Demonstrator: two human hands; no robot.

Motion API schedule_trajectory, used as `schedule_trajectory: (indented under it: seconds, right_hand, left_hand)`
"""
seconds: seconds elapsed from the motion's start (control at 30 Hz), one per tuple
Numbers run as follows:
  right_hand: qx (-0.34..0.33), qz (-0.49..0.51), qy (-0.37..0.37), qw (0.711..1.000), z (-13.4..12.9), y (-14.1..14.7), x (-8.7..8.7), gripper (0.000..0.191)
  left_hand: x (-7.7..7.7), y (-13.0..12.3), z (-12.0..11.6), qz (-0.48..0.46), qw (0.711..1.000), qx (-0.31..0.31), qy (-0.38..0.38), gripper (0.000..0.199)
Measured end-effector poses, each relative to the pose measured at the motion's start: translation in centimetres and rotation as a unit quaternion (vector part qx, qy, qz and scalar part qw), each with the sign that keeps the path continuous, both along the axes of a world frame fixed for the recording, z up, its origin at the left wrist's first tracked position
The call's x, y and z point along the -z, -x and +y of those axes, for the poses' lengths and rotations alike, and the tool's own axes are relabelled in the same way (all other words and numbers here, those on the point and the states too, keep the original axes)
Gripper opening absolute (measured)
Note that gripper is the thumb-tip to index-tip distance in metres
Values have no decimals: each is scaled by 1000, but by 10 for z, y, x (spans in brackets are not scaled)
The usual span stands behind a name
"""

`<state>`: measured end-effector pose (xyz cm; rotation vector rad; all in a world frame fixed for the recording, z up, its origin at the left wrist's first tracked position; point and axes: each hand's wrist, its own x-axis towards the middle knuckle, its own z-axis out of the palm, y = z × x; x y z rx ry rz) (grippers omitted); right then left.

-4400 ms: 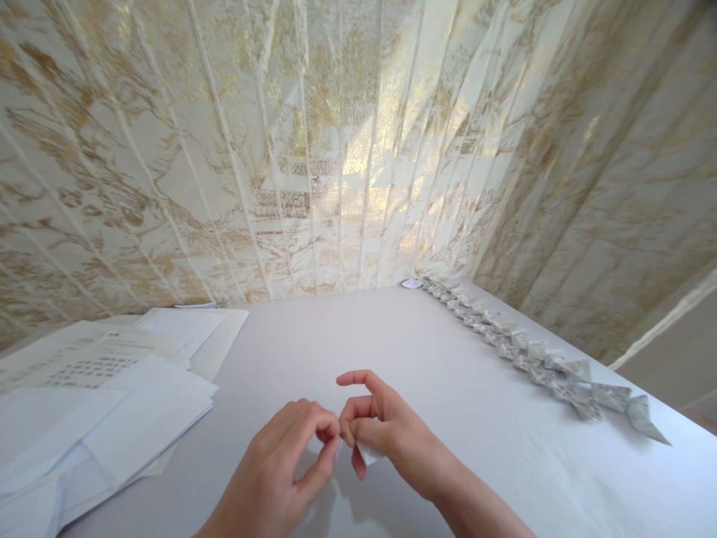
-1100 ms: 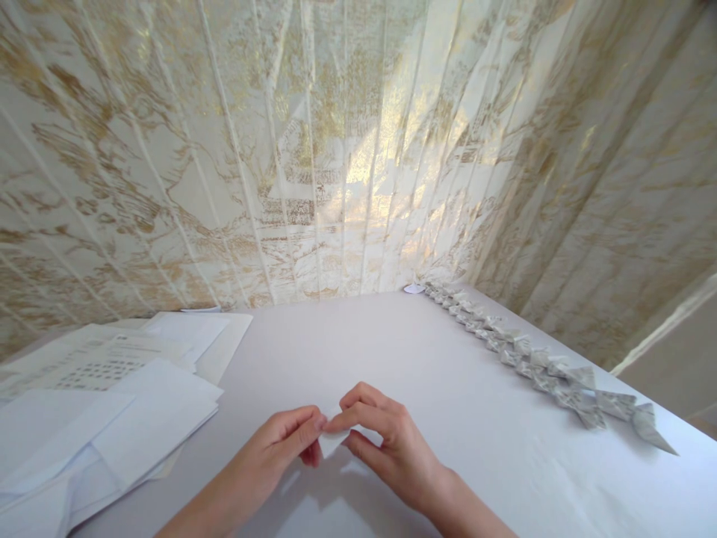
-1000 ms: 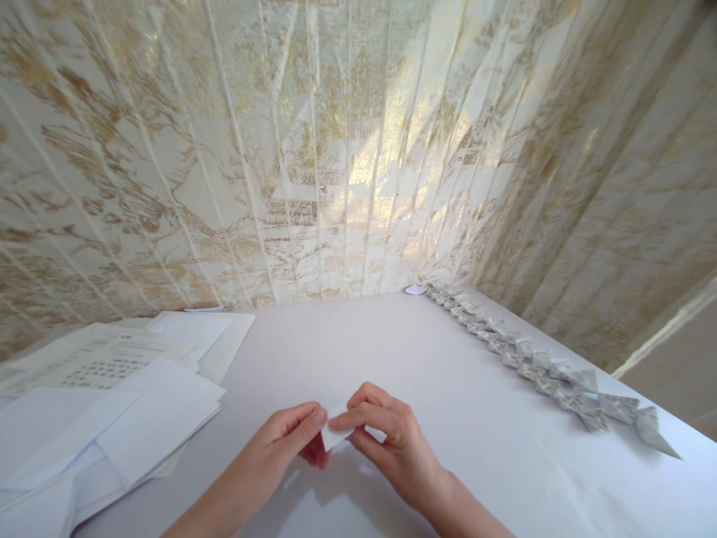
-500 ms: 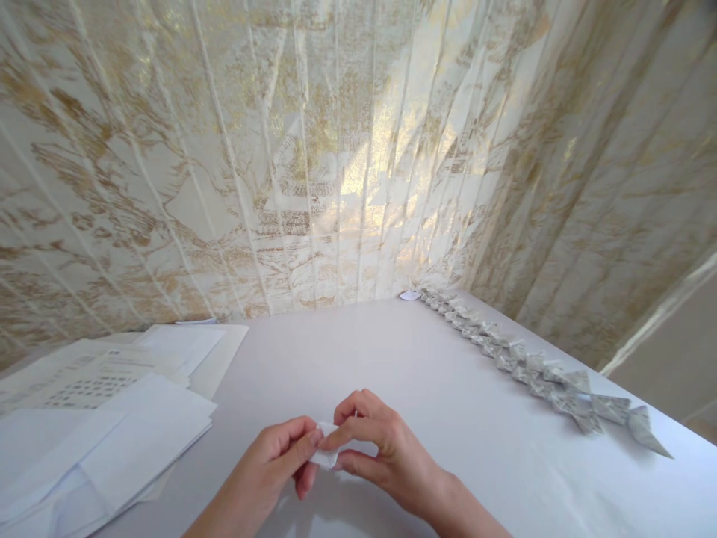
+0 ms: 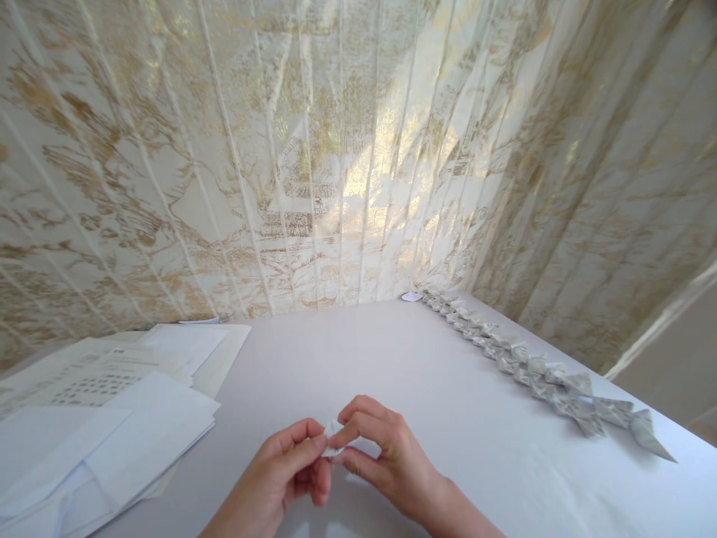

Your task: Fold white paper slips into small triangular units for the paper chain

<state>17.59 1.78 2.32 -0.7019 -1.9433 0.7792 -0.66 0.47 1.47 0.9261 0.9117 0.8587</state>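
Observation:
A small folded piece of white paper is held up between both hands over the pale tabletop. My left hand pinches its left side between thumb and index finger, with the other fingers curled underneath. On the right side, my right hand grips the same paper with thumb and index finger, its other fingers bent above. Fingertips cover much of the paper, so its full folded shape is hidden.
Loose white sheets and a printed page lie in an overlapping pile at left. Along the right edge runs a row of folded grey paper pieces, with a small white paper at its far end. A patterned curtain hangs behind.
The folded paper has turned and tilted in the fingers, now showing a more pointed top. My left hand has shifted slightly right, its lower fingers curling further under. The view has moved slightly.

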Motion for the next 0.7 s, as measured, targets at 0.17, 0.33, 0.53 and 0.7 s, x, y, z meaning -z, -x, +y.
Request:
schedule_trajectory:
  seconds: [0.17,0.33,0.53,0.7]
  right_hand:
    - [25,53,129,990,-4,7,-2,30]
    - [6,88,232,969,-5,9,-1,30]
    - [28,75,207,975,-7,10,0,30]
    - [47,43,151,987,-8,8,-1,23]
  left_hand:
    - [-1,-3,0,-20,1000,-3,-3,39]
    - [-11,-6,-3,3,999,-29,-16,38]
    - [-13,-7,-8,-12,1000,-20,1,30]
    - [-12,-8,-8,-24,1000,0,-9,29]
